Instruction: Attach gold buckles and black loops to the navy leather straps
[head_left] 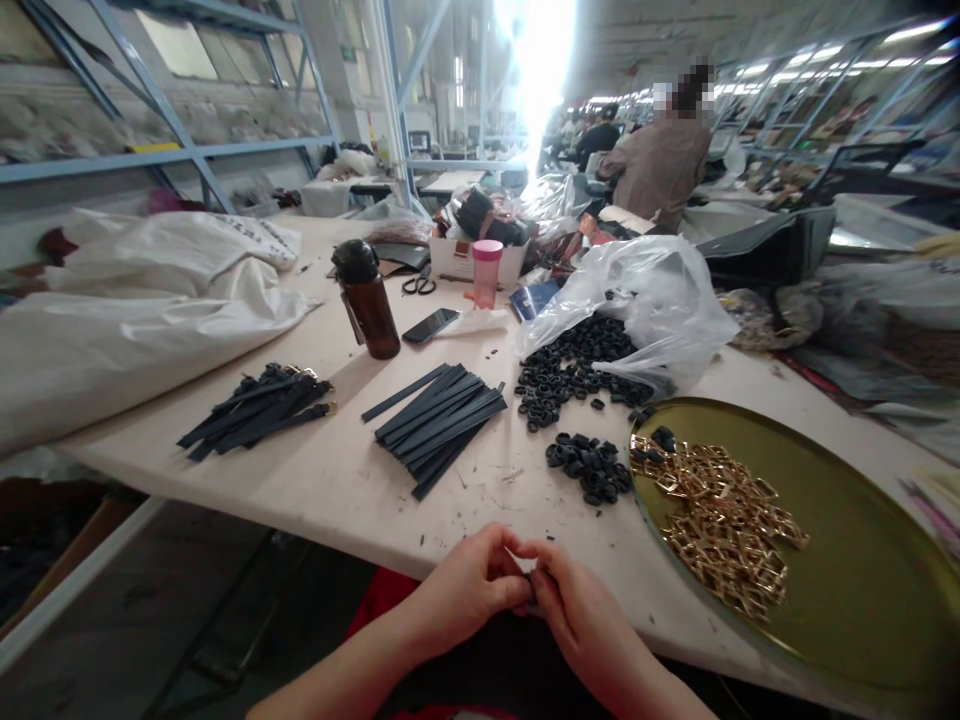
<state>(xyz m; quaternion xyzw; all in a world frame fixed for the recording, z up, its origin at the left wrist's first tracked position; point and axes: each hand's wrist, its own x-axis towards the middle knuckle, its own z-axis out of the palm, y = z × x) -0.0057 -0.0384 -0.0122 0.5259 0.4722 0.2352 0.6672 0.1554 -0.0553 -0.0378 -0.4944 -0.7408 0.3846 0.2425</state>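
Observation:
My left hand (480, 580) and my right hand (574, 595) meet at the table's front edge, fingers curled together. A small dark piece (532, 590) shows between them, mostly hidden by the fingers. Beyond them lie a stack of flat dark straps (442, 420) and a small heap of black loops (589, 467). A larger heap of black loops (577, 350) spills from a clear plastic bag (660, 300). To the right, a round tray (847, 590) holds gold buckles (731, 520). Dark straps with gold buckles (259, 408) lie at the left.
A brown bottle (367, 300), a phone (430, 325), scissors (420, 282) and a pink-lidded cup (486, 275) stand or lie farther back. White sacks (150, 320) cover the table's left side. Behind the table, a person (660, 165) faces away near blue shelving (255, 148).

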